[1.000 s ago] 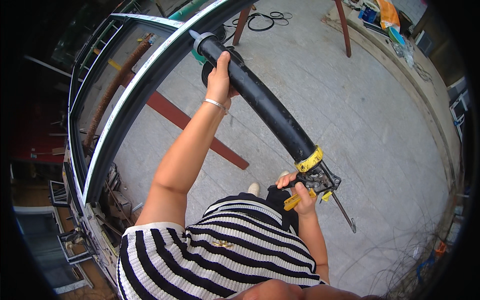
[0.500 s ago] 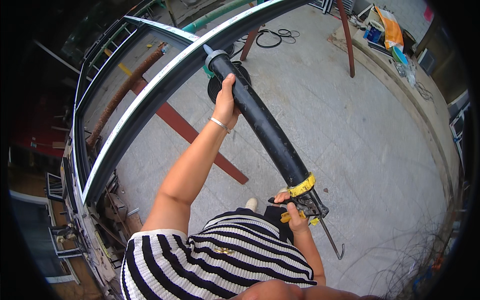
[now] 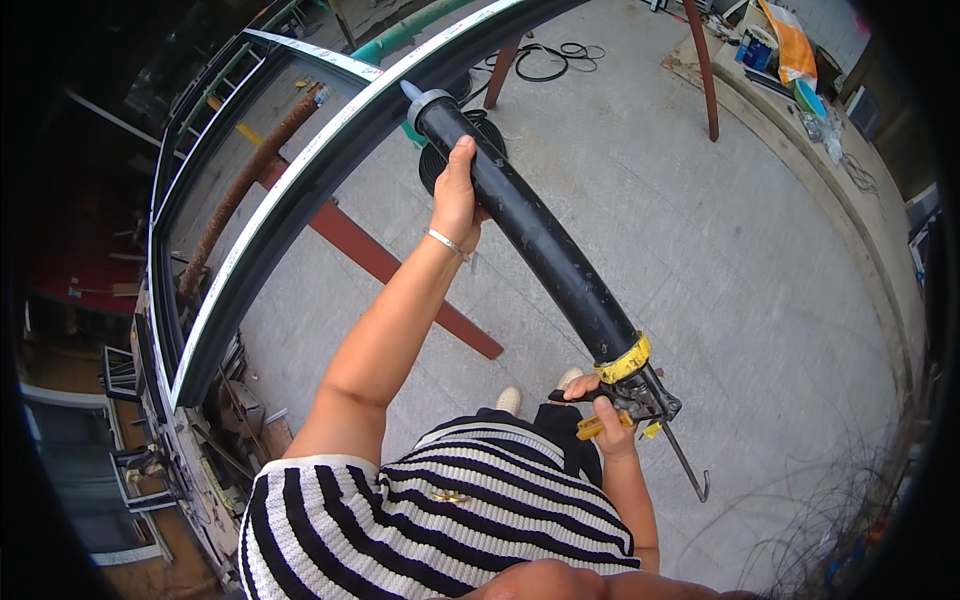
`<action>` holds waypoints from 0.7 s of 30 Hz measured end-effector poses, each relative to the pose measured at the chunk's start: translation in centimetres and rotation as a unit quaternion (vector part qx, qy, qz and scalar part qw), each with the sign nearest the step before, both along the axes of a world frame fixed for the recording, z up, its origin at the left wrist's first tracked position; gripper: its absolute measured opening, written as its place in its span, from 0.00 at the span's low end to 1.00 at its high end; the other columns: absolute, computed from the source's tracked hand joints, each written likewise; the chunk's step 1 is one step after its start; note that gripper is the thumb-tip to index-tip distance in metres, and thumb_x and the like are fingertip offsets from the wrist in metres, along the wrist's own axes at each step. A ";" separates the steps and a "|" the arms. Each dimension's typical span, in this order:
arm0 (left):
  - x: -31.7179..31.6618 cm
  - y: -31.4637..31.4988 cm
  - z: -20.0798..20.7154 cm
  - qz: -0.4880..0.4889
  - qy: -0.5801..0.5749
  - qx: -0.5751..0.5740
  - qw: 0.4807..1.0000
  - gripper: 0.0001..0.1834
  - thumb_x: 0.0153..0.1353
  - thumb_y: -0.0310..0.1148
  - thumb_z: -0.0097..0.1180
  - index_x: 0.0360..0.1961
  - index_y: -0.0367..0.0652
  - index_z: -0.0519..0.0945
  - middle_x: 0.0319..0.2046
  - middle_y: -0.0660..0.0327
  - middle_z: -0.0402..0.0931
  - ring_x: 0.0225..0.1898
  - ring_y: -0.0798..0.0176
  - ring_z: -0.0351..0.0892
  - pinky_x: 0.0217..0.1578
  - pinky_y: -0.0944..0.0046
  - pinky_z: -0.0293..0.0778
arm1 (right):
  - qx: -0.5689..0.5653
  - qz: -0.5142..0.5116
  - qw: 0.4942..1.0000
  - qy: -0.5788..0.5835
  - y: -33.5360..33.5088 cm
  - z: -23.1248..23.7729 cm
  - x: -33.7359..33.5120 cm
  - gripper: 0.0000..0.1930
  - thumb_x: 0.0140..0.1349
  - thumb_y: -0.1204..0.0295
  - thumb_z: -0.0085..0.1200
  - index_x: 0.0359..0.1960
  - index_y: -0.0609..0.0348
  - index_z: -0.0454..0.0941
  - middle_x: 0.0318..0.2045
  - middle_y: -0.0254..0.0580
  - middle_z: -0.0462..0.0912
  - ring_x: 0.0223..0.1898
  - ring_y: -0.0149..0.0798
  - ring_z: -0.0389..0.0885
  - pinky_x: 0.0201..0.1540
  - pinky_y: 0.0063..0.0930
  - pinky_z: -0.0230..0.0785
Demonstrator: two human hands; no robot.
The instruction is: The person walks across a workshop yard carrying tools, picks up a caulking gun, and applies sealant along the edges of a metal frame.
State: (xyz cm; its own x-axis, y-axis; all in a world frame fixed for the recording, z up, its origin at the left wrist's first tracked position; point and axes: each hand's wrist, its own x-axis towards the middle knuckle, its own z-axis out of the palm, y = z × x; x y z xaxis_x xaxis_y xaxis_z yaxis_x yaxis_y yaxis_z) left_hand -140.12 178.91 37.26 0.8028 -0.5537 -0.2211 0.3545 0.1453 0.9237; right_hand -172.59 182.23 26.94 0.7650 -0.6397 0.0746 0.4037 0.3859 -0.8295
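A long black caulking gun slants across the view, its grey nozzle at the edge of a window frame with a white face and dark inner side. My left hand is closed around the barrel near its front end, thumb on top. At the back end, below the yellow collar, my right hand grips the handle and trigger with its yellow part. A hooked metal rod sticks out behind that hand. Whether the nozzle tip touches the frame is hard to tell.
Red-brown metal legs and a rusty pipe stand under the frame. Coiled black strip and loose black cable lie on the grey floor. A ledge at the right holds an orange-and-white bag and a green bowl.
The gun's back end and my right hand have shifted right and slightly up. The front end and my left hand have moved only a little; both hands keep their grip.
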 end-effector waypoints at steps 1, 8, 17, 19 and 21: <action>-0.1 0.1 -0.1 0.009 -0.003 0.009 1.000 0.28 0.60 0.63 0.51 0.35 0.45 0.74 0.24 0.63 0.76 0.22 0.67 0.78 0.20 0.67 0.74 | 0.000 -0.001 1.000 0.005 -0.1 -0.1 0.0 0.12 0.64 0.67 0.49 0.42 0.62 0.69 0.36 0.46 0.76 0.41 0.45 0.76 0.52 0.47 0.68; -0.6 2.5 -0.4 0.022 -0.028 0.017 0.999 0.31 0.60 0.64 0.51 0.39 0.43 0.71 0.29 0.60 0.77 0.28 0.64 0.80 0.28 0.61 0.80 | 0.021 0.019 0.999 -0.020 0.6 -1.0 -0.1 0.12 0.63 0.71 0.50 0.45 0.65 0.74 0.39 0.47 0.81 0.44 0.43 0.80 0.54 0.42 0.70; -2.4 0.7 -1.1 0.012 0.008 -0.024 1.000 0.27 0.64 0.58 0.51 0.43 0.42 0.71 0.34 0.59 0.76 0.35 0.62 0.78 0.40 0.57 0.77 | 0.072 0.002 0.986 0.150 -5.8 -0.2 -5.7 0.10 0.66 0.68 0.54 0.34 0.64 0.73 0.21 0.38 0.76 0.20 0.33 0.74 0.26 0.29 0.69; -3.9 -1.2 -1.7 -0.020 0.003 -0.008 1.000 0.27 0.65 0.59 0.49 0.41 0.42 0.73 0.32 0.59 0.79 0.31 0.63 0.83 0.30 0.59 0.83 | 0.097 -0.048 0.986 0.125 -8.3 0.3 -7.8 0.17 0.64 0.64 0.59 0.22 0.59 0.67 0.13 0.31 0.66 0.12 0.27 0.61 0.17 0.24 0.58; -5.5 -3.2 -1.8 -0.056 0.020 -0.020 0.998 0.29 0.64 0.61 0.49 0.42 0.41 0.71 0.31 0.58 0.80 0.28 0.63 0.84 0.22 0.65 0.81 | 0.106 -0.050 0.989 0.084 -10.4 1.7 -10.6 0.25 0.59 0.52 0.62 0.19 0.56 0.63 0.11 0.28 0.60 0.11 0.25 0.56 0.16 0.22 0.51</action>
State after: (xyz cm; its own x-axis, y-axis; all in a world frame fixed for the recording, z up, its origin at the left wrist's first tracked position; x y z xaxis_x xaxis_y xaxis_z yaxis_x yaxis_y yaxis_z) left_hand -145.62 175.69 35.50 0.7271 -0.6481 -0.2266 0.4065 0.1403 0.9028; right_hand -183.16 171.80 28.62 0.6867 -0.7010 -0.1928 0.3118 0.5235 -0.7929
